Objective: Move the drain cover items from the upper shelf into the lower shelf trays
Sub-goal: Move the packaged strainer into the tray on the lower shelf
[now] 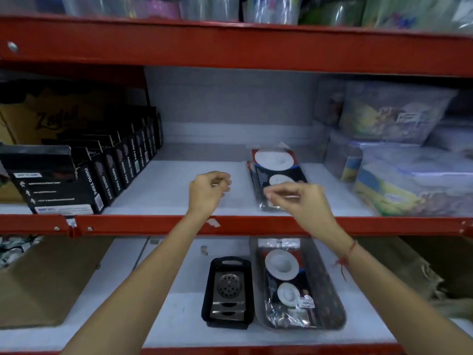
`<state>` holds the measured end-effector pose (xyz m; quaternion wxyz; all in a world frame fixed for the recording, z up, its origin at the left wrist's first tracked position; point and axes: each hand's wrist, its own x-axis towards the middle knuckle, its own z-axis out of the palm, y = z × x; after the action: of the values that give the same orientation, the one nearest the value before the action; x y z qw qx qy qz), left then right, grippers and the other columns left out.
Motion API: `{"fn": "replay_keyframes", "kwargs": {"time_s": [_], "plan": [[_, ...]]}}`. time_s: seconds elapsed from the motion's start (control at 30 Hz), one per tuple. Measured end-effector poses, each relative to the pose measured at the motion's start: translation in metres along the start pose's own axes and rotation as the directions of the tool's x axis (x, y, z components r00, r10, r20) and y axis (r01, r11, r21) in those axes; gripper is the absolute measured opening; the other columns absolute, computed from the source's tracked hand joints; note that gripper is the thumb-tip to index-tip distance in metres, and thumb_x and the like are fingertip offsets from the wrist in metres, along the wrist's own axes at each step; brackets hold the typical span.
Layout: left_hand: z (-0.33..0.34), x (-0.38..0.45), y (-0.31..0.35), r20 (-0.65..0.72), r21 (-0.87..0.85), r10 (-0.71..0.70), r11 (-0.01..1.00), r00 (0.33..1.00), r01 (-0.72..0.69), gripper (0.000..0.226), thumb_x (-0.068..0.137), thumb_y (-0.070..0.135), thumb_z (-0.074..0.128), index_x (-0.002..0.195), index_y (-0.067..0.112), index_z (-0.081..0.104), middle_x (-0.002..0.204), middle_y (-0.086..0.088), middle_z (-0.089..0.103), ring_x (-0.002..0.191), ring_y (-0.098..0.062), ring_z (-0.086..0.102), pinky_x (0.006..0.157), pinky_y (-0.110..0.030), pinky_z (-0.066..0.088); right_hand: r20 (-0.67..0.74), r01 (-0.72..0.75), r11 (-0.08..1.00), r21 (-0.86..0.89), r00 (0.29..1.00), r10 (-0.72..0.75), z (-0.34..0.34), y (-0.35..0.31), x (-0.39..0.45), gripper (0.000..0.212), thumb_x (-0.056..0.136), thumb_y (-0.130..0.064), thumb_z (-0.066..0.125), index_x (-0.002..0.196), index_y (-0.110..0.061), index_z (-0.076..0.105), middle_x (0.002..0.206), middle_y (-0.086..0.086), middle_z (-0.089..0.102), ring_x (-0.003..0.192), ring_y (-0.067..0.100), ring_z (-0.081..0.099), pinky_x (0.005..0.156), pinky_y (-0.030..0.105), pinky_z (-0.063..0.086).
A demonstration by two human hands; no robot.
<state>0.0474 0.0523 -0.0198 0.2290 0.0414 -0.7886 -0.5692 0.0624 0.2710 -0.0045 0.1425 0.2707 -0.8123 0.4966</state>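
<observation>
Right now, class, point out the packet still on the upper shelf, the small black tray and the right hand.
Packet (276, 175): head view, its white disc.
Small black tray (231, 262): head view, its handle end.
Right hand (304, 201): head view, its back.

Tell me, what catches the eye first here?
Two bare hands, left hand and right hand, reach over the white upper shelf toward a plastic-wrapped packet of round white drain covers. Below, a small black tray holds shiny perforated metal drain covers, beside a grey tray with a similar packet.
</observation>
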Motion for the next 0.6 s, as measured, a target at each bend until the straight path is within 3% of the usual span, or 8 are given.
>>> {"fn": "replay_keyframes", "kwargs": {"time_s": [0.1, 0.2, 0.23, 0.3, 0.4, 0.5, 0.6], "plan": [[0.023, 0.025, 0.013, 0.085, -0.2, -0.266, 0.939, 0.96, 0.278, 0.015, 0.091, -0.003, 0.057, 0.101, -0.007, 0.067, 0.11, -0.029, 0.068, 0.067, -0.023, 0.067, 0.068, -0.024, 0.06, -0.185, -0.133, 0.99, 0.042, 0.973, 0.139, -0.027, 0.03, 0.05, 0.015, 0.083, -0.009, 0.071, 0.097, -0.005, 0.076, 0.09, 0.008, 0.075, 0.075, -0.002, 0.065, 0.078, 0.016, 0.054], [0.041, 0.046, 0.019, 0.105, -0.257, -0.379, 0.883, 0.919, 0.393, 0.022, 0.088, -0.008, 0.06, 0.108, -0.016, 0.062, 0.115, -0.032, 0.065, 0.066, -0.027, 0.064, 0.072, -0.032, 0.06, -0.282, -0.365, 0.925, 0.106, 0.881, 0.38, -0.049, 0.07, 0.093, 0.023, 0.087, -0.001, 0.063, 0.108, 0.007, 0.069, 0.102, 0.016, 0.07, 0.089, 0.018, 0.06, 0.077, 0.018, 0.051], [0.046, 0.051, 0.021, 0.109, -0.263, -0.407, 0.868, 0.907, 0.421, 0.023, 0.087, -0.008, 0.061, 0.109, -0.015, 0.061, 0.114, -0.031, 0.064, 0.07, -0.03, 0.064, 0.074, -0.035, 0.06, -0.277, -0.458, 0.883, 0.1, 0.84, 0.467, -0.054, 0.082, 0.104, 0.026, 0.087, -0.003, 0.063, 0.11, 0.008, 0.068, 0.106, 0.018, 0.069, 0.092, 0.022, 0.059, 0.081, 0.025, 0.051], [0.057, 0.058, 0.024, 0.135, -0.24, -0.452, 0.848, 0.882, 0.472, 0.018, 0.087, -0.006, 0.061, 0.104, -0.01, 0.062, 0.108, -0.028, 0.065, 0.078, -0.029, 0.064, 0.082, -0.038, 0.057, -0.227, -0.61, 0.791, 0.044, 0.765, 0.603, -0.062, 0.101, 0.118, 0.029, 0.087, -0.009, 0.063, 0.11, 0.008, 0.065, 0.108, 0.02, 0.067, 0.092, 0.026, 0.058, 0.087, 0.038, 0.05], [0.072, 0.06, 0.029, 0.226, -0.223, -0.474, 0.825, 0.851, 0.519, 0.01, 0.09, 0.002, 0.062, 0.098, -0.004, 0.059, 0.098, -0.021, 0.066, 0.077, -0.025, 0.064, 0.08, -0.036, 0.055, -0.04, -0.689, 0.695, 0.205, 0.703, 0.71, -0.062, 0.11, 0.121, 0.008, 0.088, -0.006, 0.062, 0.089, 0.002, 0.064, 0.099, 0.02, 0.066, 0.085, 0.026, 0.06, 0.078, 0.035, 0.052], [0.081, 0.062, 0.029, 0.245, -0.22, -0.465, 0.828, 0.851, 0.516, 0.027, 0.092, 0.001, 0.058, 0.117, -0.009, 0.054, 0.122, -0.028, 0.061, 0.092, -0.029, 0.06, 0.085, -0.037, 0.051, 0.102, -0.708, 0.608, 0.359, 0.677, 0.729, -0.058, 0.112, 0.119, 0.015, 0.088, -0.002, 0.063, 0.075, -0.006, 0.057, 0.077, 0.01, 0.065, 0.067, 0.019, 0.061, 0.053, 0.026, 0.051], [0.081, 0.061, 0.033, 0.224, -0.267, -0.436, 0.833, 0.872, 0.485, 0.036, 0.091, -0.004, 0.058, 0.126, -0.01, 0.052, 0.127, -0.028, 0.059, 0.096, -0.03, 0.059, 0.084, -0.037, 0.051, 0.131, -0.676, 0.586, 0.447, 0.697, 0.705, -0.06, 0.107, 0.118, 0.013, 0.086, 0.002, 0.063, 0.075, -0.005, 0.059, 0.068, 0.007, 0.066, 0.06, 0.015, 0.062, 0.048, 0.024, 0.053]]}}
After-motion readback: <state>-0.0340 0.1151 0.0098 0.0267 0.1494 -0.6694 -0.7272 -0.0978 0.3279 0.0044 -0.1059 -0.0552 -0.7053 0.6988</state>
